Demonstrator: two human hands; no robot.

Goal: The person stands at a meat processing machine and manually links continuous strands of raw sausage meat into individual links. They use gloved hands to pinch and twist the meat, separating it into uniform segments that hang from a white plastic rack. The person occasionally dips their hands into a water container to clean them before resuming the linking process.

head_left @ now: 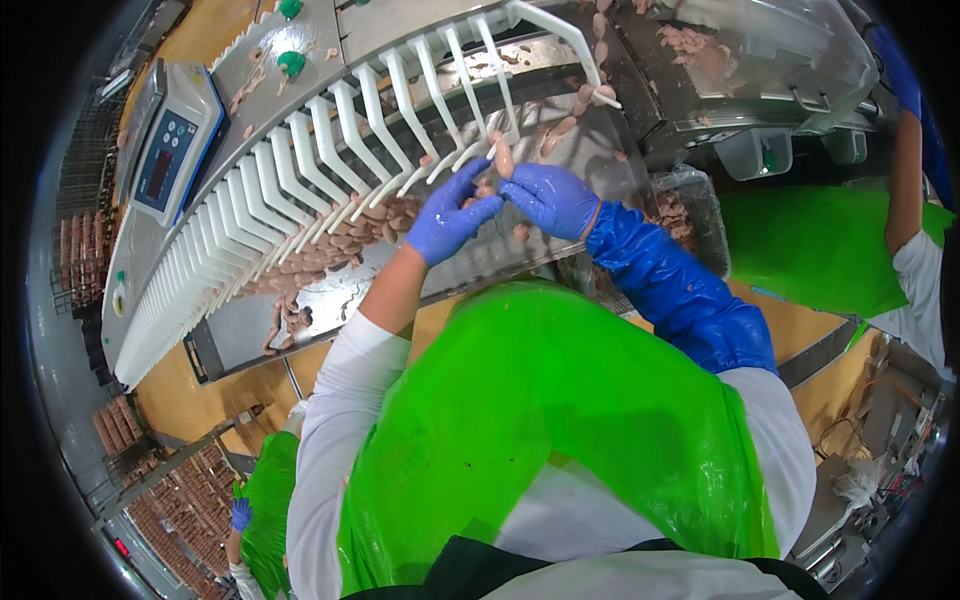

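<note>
Both my hands wear blue gloves and meet over a metal tray [590, 165], beside a long row of white angled hooks [345, 125]. My right hand [552, 197] is closed on a pale pink sausage link [504, 158] that points up from its fingertips near the hook tips. My left hand [448, 218] is closed just beside it, with a bit of pink sausage showing between thumb and fingers. Linked sausages [562, 130] run over the tray to the far end of the rack. Many more sausages [330, 255] lie below the hooks to the left.
A scale [168, 160] stands behind the rack at far left. To the right are a clear tub of meat scraps [690, 215], a clear-covered machine [770, 60] and a co-worker's green apron [810, 245]. Another person in green [268, 500] is at lower left, near racks of hanging sausages [185, 510].
</note>
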